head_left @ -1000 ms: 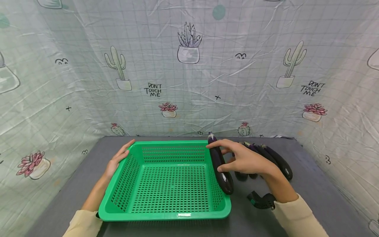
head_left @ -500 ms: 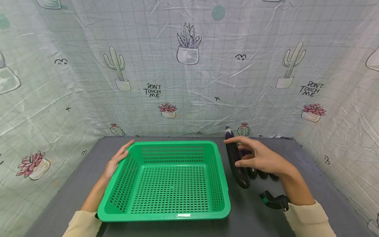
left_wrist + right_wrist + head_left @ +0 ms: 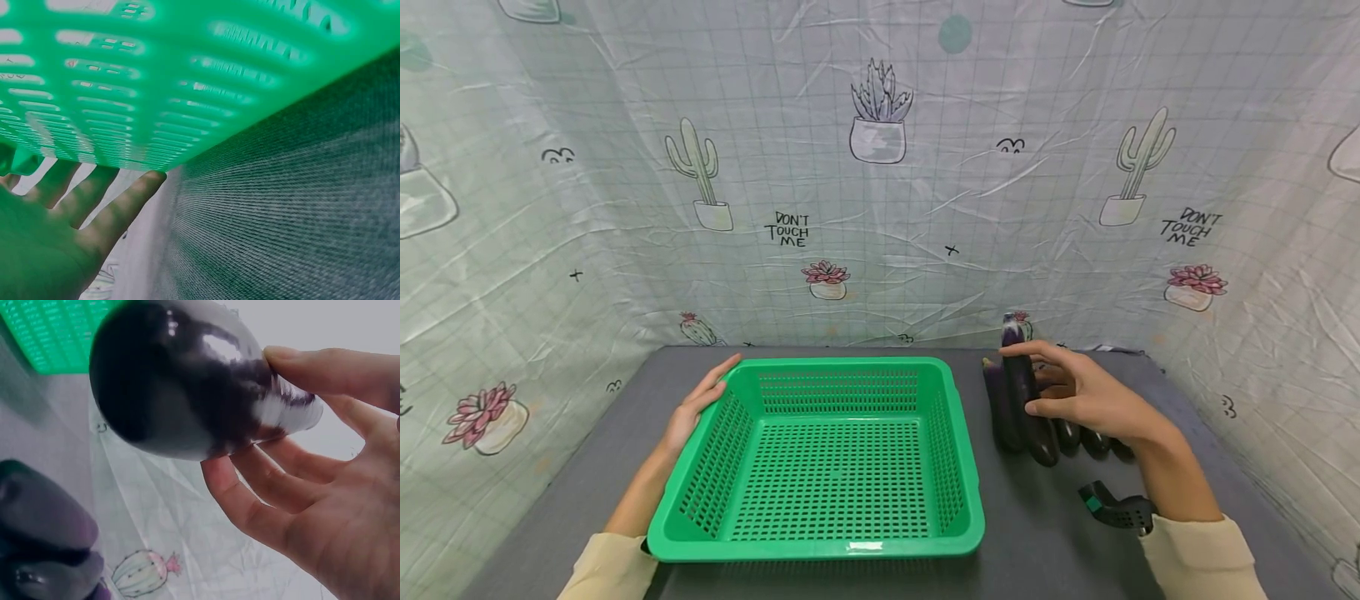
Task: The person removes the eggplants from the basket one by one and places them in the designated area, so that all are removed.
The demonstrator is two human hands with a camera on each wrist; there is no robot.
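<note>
A long dark purple eggplant (image 3: 1019,379) is pinched between the thumb and fingers of my right hand (image 3: 1090,392), held at a slant to the right of the basket. In the right wrist view, the blunt end of this eggplant (image 3: 169,394) faces the camera, and its stem end reaches past the fingers. My left hand (image 3: 688,408) lies along the left side of a green perforated basket (image 3: 814,548). Straight fingers (image 3: 122,203) touch the outside of the basket wall in the left wrist view. Nothing lies inside the basket.
Another eggplant (image 3: 999,408) lies on the dark grey table (image 3: 1030,533), just left of the held one. Several more eggplants (image 3: 1096,443) lie behind the right hand, mostly hidden. A patterned cloth (image 3: 880,275) hangs around the table's back and sides.
My right hand has carried the eggplant from the basket's right rim rightward, over to the other eggplants. One of those now shows at its left. The left hand and basket have not moved.
</note>
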